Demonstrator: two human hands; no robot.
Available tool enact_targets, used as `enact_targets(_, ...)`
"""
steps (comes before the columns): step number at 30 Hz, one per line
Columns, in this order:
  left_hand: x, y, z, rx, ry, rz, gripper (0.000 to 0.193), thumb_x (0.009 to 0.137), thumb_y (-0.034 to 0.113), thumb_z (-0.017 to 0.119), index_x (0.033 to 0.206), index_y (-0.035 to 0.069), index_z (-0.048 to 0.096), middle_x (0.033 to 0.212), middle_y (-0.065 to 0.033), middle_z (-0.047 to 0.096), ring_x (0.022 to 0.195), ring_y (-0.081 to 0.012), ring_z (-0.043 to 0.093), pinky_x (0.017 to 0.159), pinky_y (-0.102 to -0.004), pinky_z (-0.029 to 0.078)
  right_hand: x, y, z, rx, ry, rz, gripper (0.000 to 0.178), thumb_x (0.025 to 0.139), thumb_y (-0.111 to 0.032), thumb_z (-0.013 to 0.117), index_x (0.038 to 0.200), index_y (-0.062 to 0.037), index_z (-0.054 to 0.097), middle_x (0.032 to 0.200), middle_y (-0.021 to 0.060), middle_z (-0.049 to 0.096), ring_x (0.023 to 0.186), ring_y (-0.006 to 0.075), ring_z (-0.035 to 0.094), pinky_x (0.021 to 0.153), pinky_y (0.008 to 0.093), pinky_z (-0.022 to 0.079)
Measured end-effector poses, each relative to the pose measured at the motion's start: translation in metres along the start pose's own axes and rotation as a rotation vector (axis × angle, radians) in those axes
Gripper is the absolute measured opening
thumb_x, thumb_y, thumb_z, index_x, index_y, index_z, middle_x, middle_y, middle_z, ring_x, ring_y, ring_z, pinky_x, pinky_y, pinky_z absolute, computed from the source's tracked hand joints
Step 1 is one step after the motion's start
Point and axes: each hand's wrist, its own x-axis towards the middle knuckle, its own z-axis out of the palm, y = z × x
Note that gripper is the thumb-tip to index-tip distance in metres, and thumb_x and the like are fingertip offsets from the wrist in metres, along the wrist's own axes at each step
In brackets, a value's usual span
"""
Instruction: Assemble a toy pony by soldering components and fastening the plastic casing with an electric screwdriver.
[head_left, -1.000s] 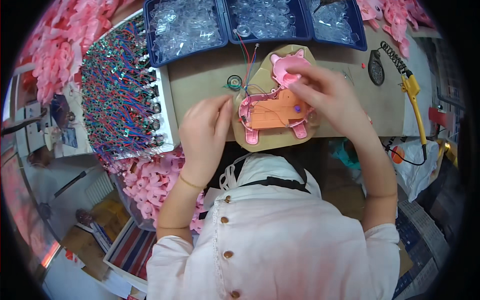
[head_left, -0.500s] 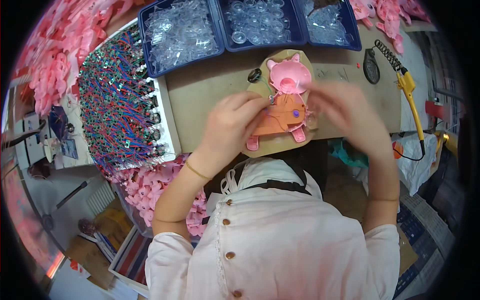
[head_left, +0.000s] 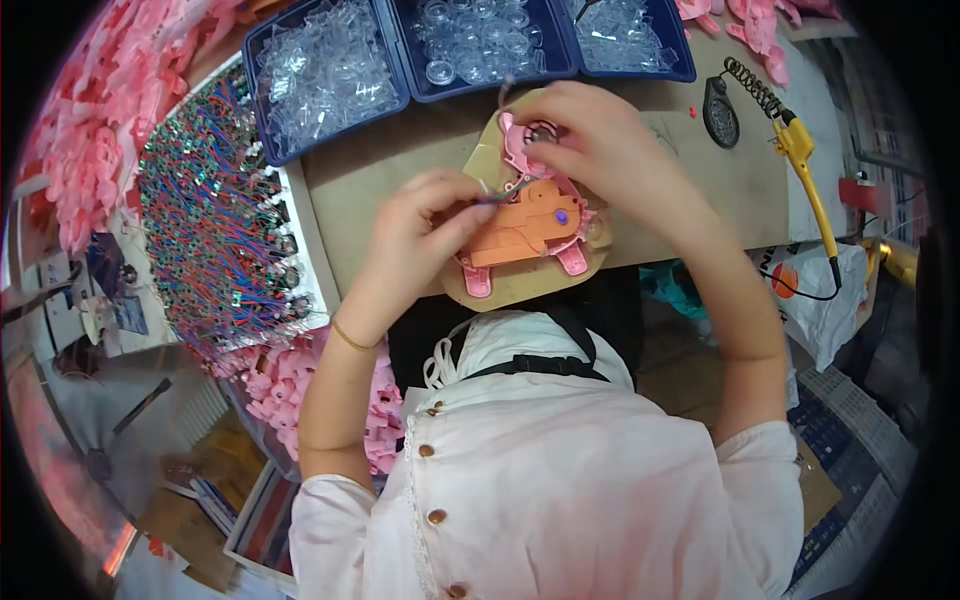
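Observation:
A pink plastic toy shell point(head_left: 572, 258), animal-shaped, lies hollow side up on a tan board point(head_left: 520, 291) in front of me. Its body holds an orange plastic box point(head_left: 520, 228) with a small purple part point(head_left: 561, 217). Beside the neck, my left hand point(head_left: 425, 222) pinches thin coloured wires point(head_left: 497, 195) between thumb and fingers. Over the head half, my right hand point(head_left: 610, 150) has its fingers closed around a small round dark speaker point(head_left: 541, 133). That hand covers much of the head.
Blue bins point(head_left: 408, 85) of clear plastic parts stand at the back. On the left is a white box point(head_left: 312, 250) heaped with wired circuit boards point(head_left: 215, 200). A yellow soldering iron point(head_left: 805, 160) hangs at right by a dark oval piece point(head_left: 720, 115). Pink parts point(head_left: 110, 110) pile up far left.
My right hand has moved left from beside the shell to over its head and taken hold of the speaker. The left hand stays near the neck with the wires. The whole view has shifted slightly.

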Motion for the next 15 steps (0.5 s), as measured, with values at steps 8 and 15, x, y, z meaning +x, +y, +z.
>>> enact_targets(8,0.004,0.001,-0.007,-0.047,-0.046,-0.131,0.017,0.081,0.010,0.065,0.092,-0.003,0.065,0.076,-0.0035,0.055,0.066,-0.0087,0.053,0.060,-0.0219,0.044,-0.029,0.010,0.011,-0.094,0.072,-0.127,0.019,0.076,-0.011,0.065,0.093,-0.0053,0.062,0.092,0.0089,0.060,0.078,0.0260,0.057,0.068,0.0338,0.047)
enact_targets(15,0.001,0.003,-0.002,-0.298,-0.036,-0.260,0.021,0.083,0.013,0.064,0.098,-0.003,0.063,0.078,-0.0026,0.061,0.065,-0.0060,0.053,0.059,-0.0209,0.044,-0.008,0.004,-0.005,-0.010,-0.188,0.038,0.016,0.075,-0.007,0.064,0.086,-0.0019,0.054,0.075,0.0115,0.056,0.074,0.0294,0.056,0.065,0.0380,0.045)
